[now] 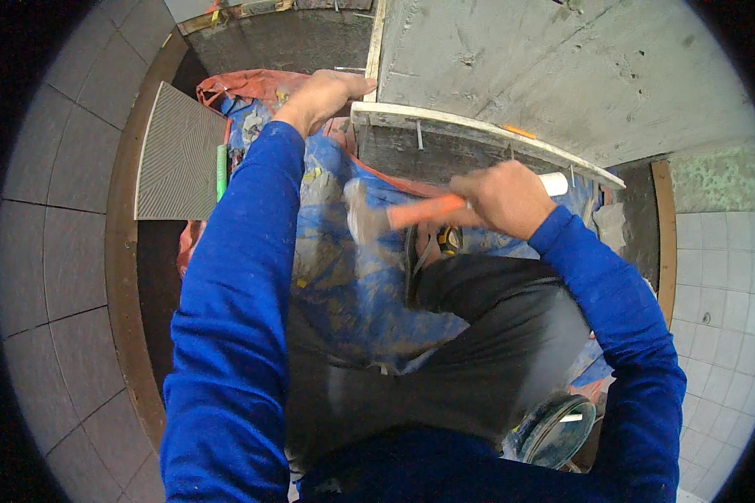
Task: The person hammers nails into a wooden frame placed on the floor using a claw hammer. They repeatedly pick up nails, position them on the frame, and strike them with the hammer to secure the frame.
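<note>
my right hand [507,199] is clenched round the orange handle of a hammer [428,210], its head blurred over the blue sheet [323,243]. my left hand [323,96] touches the straight wooden strip [375,46] at the left edge of the grey concrete surface [512,67], near the corner where 2 strips meet; i can't tell whether its fingers grasp or only press. a tape measure [450,241] sits beside my foot [429,245], a ridged tile [179,159] by the sheet's left edge.
</note>
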{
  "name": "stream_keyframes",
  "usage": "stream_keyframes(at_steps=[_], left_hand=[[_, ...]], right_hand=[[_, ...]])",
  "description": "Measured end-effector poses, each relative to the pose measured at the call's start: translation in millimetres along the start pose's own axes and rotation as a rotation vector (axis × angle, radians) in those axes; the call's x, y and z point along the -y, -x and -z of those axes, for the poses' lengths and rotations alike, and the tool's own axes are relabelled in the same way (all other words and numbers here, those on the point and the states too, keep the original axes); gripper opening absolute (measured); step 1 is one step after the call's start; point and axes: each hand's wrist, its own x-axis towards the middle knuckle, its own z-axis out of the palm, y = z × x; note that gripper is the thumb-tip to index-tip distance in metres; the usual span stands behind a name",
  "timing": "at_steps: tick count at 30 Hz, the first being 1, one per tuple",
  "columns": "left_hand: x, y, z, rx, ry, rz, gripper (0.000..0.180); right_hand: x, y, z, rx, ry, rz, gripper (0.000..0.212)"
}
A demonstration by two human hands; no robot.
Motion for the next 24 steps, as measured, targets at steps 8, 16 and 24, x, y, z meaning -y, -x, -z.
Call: stream_keyframes(at_steps=[8, 16, 24], left_hand=[[5.6, -9.9, 4.6, 0.003, -0.015, 0.043, 0.045], [4.7, -5.6, 2.8, -0.008, 0.016, 0.015, 0.045], [-0.5, -1.5, -0.4, -0.059, -0.001, -0.001, 0.041]], right_hand=[[-14.8, -8.8, 3.4, -0.039, 0.086, -0.164, 0.048], [2.1, 10.3, 6.1, 0.046, -0.032, 0.182, 0.041], [1.4, -7.9, 8.6, -0.029, 0.068, -0.054, 0.058]])
